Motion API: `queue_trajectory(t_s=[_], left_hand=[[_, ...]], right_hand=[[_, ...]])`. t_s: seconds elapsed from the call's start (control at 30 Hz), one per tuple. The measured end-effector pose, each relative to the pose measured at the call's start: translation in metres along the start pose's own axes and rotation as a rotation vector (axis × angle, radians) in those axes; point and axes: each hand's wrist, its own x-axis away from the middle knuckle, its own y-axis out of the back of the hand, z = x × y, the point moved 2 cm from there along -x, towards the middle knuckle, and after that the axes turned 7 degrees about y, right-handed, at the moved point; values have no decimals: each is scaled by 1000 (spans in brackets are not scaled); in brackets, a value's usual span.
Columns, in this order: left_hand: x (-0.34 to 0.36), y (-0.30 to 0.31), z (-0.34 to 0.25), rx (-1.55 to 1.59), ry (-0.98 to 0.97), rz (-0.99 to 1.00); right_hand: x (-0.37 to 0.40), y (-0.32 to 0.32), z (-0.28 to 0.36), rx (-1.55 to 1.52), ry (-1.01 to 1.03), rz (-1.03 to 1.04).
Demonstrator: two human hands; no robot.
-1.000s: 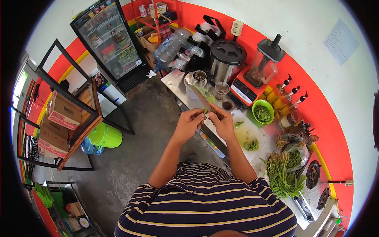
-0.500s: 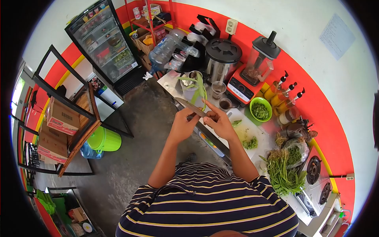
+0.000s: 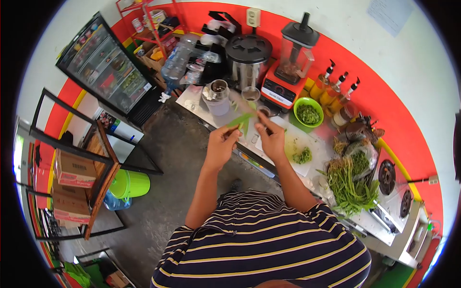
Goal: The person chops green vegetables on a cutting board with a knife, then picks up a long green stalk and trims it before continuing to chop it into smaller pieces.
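My left hand (image 3: pixel 222 145) pinches a leafy green stalk (image 3: pixel 241 120) whose long leaves point up and away from me. In my right hand (image 3: pixel 272 139) is a knife (image 3: pixel 245 103), its blade blurred and raised beyond the leaves. Both hands are held in front of the counter's near edge. To the right, a white cutting board (image 3: pixel 294 144) carries a small heap of chopped greens (image 3: pixel 302 156). A lime-green bowl (image 3: pixel 297 104) of chopped greens stands behind it. Further right lies a large bunch of long-stemmed greens (image 3: pixel 353 187).
A container with a metal cup (image 3: pixel 217 98), a glass (image 3: pixel 250 94), a large steel dispenser (image 3: pixel 247 60) and a red blender (image 3: pixel 283 86) line the counter. Pump bottles (image 3: pixel 338 93) stand by the wall, with a gas stove (image 3: pixel 387 177) at right. A wooden table (image 3: pixel 103 177) stands left.
The knife has swung up and away from the stalk, and my hands have moved apart. The leaves now hang lower and look shorter. The whole view has shifted slightly.
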Motion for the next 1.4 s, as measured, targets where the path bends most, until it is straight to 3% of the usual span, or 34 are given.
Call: queue_trajectory(t_s=[0.07,0.1,0.17,0.2,0.27,0.33,0.43,0.57,0.67,0.8,0.87,0.93,1.1,1.4], left_hand=[[-2,3,3,-24,18,-13],[-2,6,4,3,8,5],[-4,10,4,62,-17,33],[-4,11,5,64,-16,38],[-5,12,5,119,-30,62],[-3,8,1,125,-37,60],[-1,6,-4,147,-46,53],[-4,17,1,39,-83,-3],[-5,19,-1,58,-50,5],[0,5,-13,23,-69,-15],[-1,3,-16,85,-16,66],[-6,6,-10,106,-11,77],[-20,1,9,270,53,136],[-33,-51,4,-42,-54,311]], right_hand=[[8,13,-37,-270,-134,-324],[13,21,-54,-262,-142,-335],[27,40,-89,-546,-431,-612],[33,46,-94,-541,-430,-615],[52,52,-105,-554,-674,-723],[64,48,-126,-538,-750,-712],[77,30,-153,-594,-1061,-526],[82,4,-171,-767,-1186,-395],[84,1,-185,-722,-1271,-372],[87,19,-158,-706,-1218,-311],[91,36,-146,-640,-1027,-231],[93,52,-133,-634,-1010,-233],[77,103,-59,-450,-701,-347],[67,134,41,-274,-444,-104]])
